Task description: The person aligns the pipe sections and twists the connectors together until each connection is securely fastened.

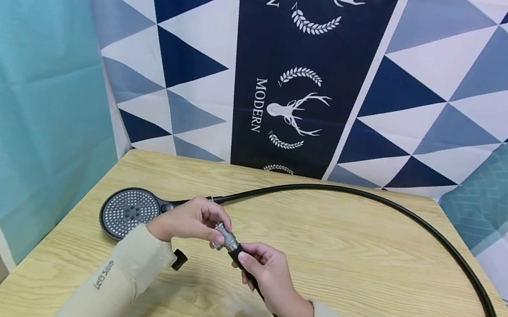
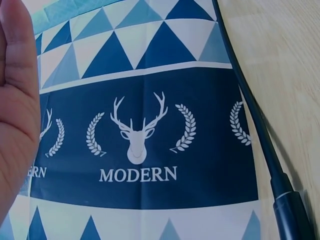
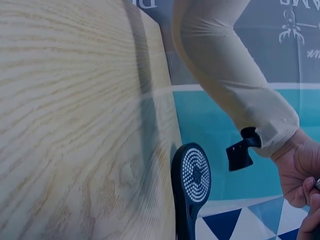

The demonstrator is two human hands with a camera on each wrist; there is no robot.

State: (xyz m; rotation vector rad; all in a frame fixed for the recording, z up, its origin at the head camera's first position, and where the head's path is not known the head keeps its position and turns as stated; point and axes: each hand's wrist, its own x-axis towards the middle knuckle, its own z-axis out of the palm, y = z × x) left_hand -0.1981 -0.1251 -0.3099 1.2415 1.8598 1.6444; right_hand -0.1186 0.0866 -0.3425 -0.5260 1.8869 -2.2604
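In the head view my left hand (image 1: 193, 219) pinches a silver metal connector (image 1: 227, 238) between thumb and fingers. My right hand (image 1: 270, 275) grips the end of a black shower hose (image 1: 352, 191), right where it meets the connector. I cannot tell whether the two are screwed together. At the left lies a dark handheld shower head (image 1: 130, 212), face up, its handle partly behind my left hand and joined to the hose's other end. The right wrist view also has the shower head (image 3: 194, 172) and my left hand (image 3: 300, 167).
The hose loops across the back of the wooden table (image 1: 349, 249) and down its right side. Behind hangs a patterned cloth (image 1: 291, 104), with a teal curtain (image 1: 38, 82) at the left. A black wrist mount (image 3: 242, 152) juts from the left sleeve.
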